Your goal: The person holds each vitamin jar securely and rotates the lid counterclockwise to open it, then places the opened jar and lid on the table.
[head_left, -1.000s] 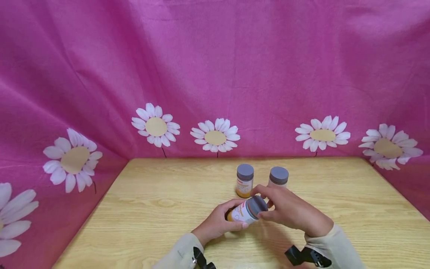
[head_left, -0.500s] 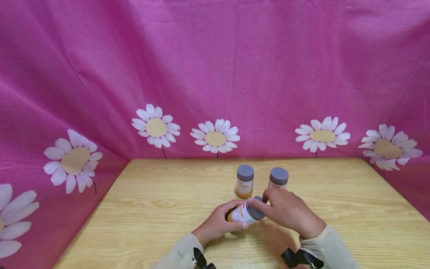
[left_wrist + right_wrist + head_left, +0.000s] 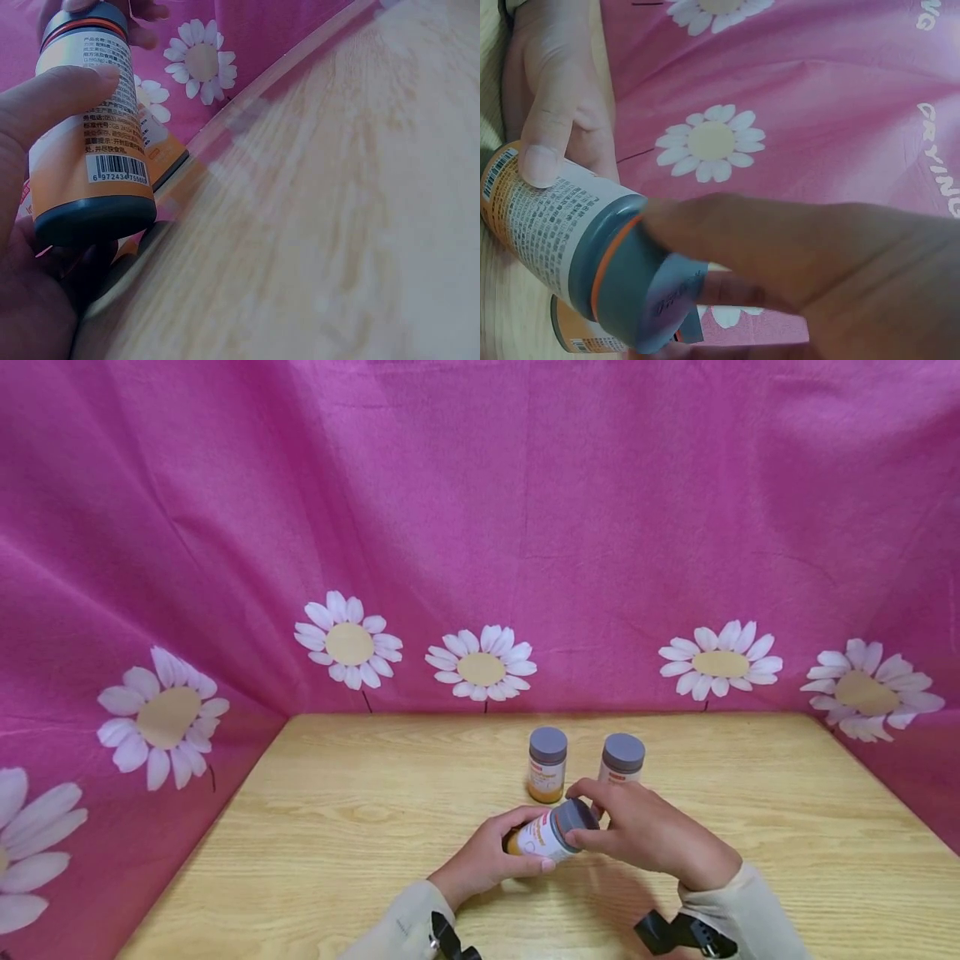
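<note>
Far left, a magenta cloth printed with white daisies borders the wood-grain table. Next, a beige left sleeve with a black strap leads to the left hand. Its thumb lies across the label, its fingers curled round the body of a supplement bottle. This bottle is in front of the person, tilted, its cap end raised toward the right; contact between its base and the table cannot be confirmed. The label carries printed text and a barcode. Behind it, a second supplement bottle stands upright, capped. Right of the held bottle's body, its grey cap, bordered by an orange ring, is pinched between the thumb and fingers of the right hand. Beyond that hand is a third bottle, upright, capped and partly hidden. Furthest right among the arm items is the beige right sleeve, also strapped in black.
</note>
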{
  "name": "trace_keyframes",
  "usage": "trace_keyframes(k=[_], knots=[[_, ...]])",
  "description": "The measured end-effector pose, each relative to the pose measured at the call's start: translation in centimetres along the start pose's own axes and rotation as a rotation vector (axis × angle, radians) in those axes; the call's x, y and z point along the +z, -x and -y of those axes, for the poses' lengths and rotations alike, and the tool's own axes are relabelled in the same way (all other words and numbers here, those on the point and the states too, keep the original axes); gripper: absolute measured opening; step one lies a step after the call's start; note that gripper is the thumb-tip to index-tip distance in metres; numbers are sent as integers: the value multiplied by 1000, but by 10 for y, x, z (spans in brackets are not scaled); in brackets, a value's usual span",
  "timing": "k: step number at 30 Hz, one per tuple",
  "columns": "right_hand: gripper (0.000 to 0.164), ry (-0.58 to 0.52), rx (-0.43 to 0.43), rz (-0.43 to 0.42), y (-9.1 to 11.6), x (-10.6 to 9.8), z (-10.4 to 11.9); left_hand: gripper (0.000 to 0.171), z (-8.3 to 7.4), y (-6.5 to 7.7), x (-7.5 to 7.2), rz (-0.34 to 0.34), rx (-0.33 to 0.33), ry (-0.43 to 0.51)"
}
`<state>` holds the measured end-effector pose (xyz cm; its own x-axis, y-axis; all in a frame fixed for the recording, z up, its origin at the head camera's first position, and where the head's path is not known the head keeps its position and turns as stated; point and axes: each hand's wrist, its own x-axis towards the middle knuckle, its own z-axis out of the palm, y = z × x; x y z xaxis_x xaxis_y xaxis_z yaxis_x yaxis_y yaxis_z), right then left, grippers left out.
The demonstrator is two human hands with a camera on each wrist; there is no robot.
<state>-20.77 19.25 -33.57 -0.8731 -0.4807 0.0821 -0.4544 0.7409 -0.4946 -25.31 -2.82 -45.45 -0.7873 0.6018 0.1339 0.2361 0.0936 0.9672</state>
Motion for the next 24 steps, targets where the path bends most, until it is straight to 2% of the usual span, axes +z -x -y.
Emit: trace_keyframes(k=[4,6,10,14,17,21,24], knots=[[42,19,-68,-3,1,-2,-1,53,1,-1,0,-3,6,4],[44,27,-68,-7,1,-1,-1,53,1,0,0,-7,9,-2],[44,24,37,-24,1,3,3,53,2,2,1,-7,9,-13],[44,84,178,-81,-1,9,8,54,2,3,1,-9,2,-17],[48,119,253,-105,-3,12,10,55,3,2,0,-14,9,-27],[59,126,323,-99,-5,15,11,55,4,0,0,-9,20,-37],[62,143,345,-100,-6,17,12,55,4,0,0,-5,20,-35]])
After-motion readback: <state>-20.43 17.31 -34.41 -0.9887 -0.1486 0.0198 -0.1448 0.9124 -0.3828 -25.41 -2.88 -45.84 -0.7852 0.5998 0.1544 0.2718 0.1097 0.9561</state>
